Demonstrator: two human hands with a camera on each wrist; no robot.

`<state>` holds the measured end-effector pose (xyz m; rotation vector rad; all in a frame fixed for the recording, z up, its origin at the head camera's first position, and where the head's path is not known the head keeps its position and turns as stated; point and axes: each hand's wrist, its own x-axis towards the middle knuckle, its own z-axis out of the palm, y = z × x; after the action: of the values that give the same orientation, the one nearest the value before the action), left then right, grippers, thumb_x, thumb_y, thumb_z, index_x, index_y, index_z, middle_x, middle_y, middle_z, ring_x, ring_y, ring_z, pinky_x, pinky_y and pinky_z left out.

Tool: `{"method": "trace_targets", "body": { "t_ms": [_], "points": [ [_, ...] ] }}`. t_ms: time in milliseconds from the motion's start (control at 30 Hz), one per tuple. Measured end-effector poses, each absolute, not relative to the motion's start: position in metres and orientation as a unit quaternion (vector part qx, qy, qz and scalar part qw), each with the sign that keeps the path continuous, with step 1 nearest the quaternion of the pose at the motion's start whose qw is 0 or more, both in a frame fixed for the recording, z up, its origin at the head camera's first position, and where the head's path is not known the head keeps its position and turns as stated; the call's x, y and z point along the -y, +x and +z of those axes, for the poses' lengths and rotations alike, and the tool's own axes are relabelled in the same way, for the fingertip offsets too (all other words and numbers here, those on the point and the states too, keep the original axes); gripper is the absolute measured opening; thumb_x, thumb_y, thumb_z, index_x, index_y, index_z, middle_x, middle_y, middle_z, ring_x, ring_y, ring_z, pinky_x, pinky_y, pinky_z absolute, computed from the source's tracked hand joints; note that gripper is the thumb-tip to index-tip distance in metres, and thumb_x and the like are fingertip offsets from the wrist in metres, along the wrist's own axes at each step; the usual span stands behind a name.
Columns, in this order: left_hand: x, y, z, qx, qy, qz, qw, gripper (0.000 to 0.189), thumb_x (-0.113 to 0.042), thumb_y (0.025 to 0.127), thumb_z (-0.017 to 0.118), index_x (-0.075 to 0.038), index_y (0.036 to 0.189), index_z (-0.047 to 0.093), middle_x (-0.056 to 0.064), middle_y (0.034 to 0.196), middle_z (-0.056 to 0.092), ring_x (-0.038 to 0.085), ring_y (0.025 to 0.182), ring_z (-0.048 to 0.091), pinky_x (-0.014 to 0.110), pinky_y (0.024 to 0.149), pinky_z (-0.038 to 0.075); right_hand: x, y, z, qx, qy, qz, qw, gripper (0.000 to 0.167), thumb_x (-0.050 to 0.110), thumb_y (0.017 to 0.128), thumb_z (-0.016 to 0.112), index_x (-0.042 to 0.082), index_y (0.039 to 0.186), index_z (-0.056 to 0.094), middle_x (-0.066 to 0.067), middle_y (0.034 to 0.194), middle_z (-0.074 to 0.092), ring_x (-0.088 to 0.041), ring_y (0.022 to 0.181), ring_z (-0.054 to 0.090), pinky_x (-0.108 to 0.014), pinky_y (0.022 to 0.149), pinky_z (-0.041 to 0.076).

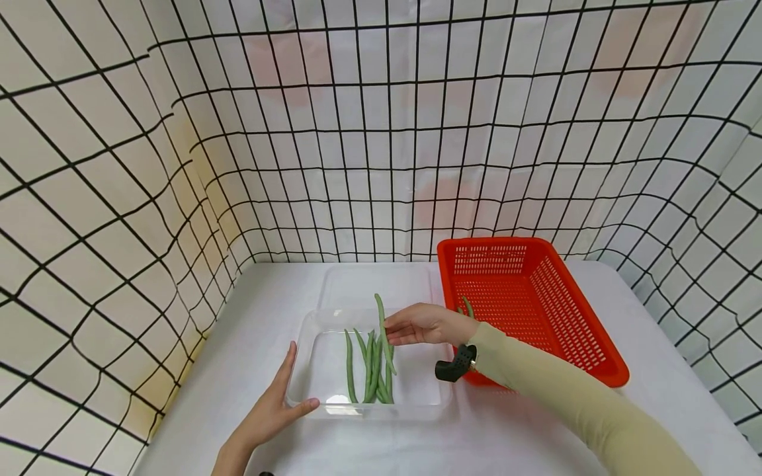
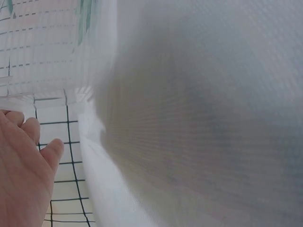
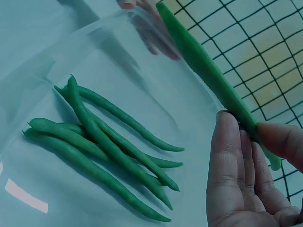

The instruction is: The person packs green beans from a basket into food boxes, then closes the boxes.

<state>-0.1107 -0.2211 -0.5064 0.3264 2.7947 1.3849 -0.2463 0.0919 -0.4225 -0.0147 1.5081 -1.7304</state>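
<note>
My right hand [image 1: 424,324] pinches one green bean [image 3: 208,71] between thumb and fingers, above a clear plastic container [image 1: 423,396]. Inside that container several more green beans [image 3: 102,146] lie in a loose bunch, roughly side by side. At the container's left side, my left hand [image 1: 270,410] touches the wall with fingers and thumb spread along the corner. In the left wrist view, part of the left hand [image 2: 26,165] shows beside the see-through wall.
A red perforated basket [image 1: 586,317] stands on the right, partly behind the right forearm, with green beans [image 1: 467,307] at its left side. Behind the container lies a clear flat lid [image 1: 375,281] on the white table [image 1: 238,330]. A black wire grid [image 1: 389,165] encloses the back and sides.
</note>
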Motion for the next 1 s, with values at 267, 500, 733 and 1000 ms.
{"method": "trace_targets", "body": {
  "t_ms": [267, 500, 733, 1000],
  "points": [
    [0.221, -0.111, -0.506, -0.89, 0.108, 0.443, 0.003, 0.108, -0.039, 0.079, 0.076, -0.031, 0.153, -0.002, 0.008, 0.158, 0.003, 0.035, 0.14, 0.009, 0.063, 0.104, 0.017, -0.075, -0.242, -0.434, -0.612, 0.001, -0.668, 0.423, 0.033, 0.002, 0.092, 0.059, -0.017, 0.12, 0.054, -0.017, 0.092, 0.068, -0.02, 0.074, 0.067, -0.034, 0.078, 0.054],
    [0.223, -0.111, -0.509, -0.89, 0.112, 0.442, -0.001, 0.108, -0.039, 0.08, 0.076, -0.031, 0.153, -0.002, 0.007, 0.158, 0.003, 0.035, 0.14, 0.009, 0.064, 0.104, 0.017, -0.068, -0.24, -0.444, -0.623, 0.031, -0.66, 0.418, 0.031, 0.001, 0.091, 0.061, -0.016, 0.117, 0.057, -0.022, 0.098, 0.066, -0.019, 0.071, 0.067, -0.033, 0.076, 0.054],
    [0.223, -0.111, -0.509, -0.888, 0.112, 0.445, 0.001, 0.109, -0.039, 0.079, 0.077, -0.031, 0.153, -0.003, 0.005, 0.158, 0.002, 0.034, 0.141, 0.008, 0.062, 0.105, 0.017, -0.067, -0.237, -0.45, -0.628, 0.047, -0.655, 0.418, 0.032, 0.0, 0.091, 0.06, -0.016, 0.118, 0.056, -0.024, 0.102, 0.065, -0.02, 0.071, 0.067, -0.034, 0.076, 0.054],
    [0.222, -0.111, -0.509, -0.889, 0.113, 0.444, 0.0, 0.108, -0.038, 0.079, 0.077, -0.031, 0.153, -0.003, 0.006, 0.158, 0.003, 0.035, 0.14, 0.008, 0.063, 0.104, 0.017, -0.071, -0.231, -0.446, -0.613, 0.054, -0.662, 0.427, 0.023, 0.004, 0.093, 0.058, -0.013, 0.108, 0.062, -0.019, 0.092, 0.067, -0.022, 0.075, 0.068, -0.034, 0.078, 0.054]
  ]
}}
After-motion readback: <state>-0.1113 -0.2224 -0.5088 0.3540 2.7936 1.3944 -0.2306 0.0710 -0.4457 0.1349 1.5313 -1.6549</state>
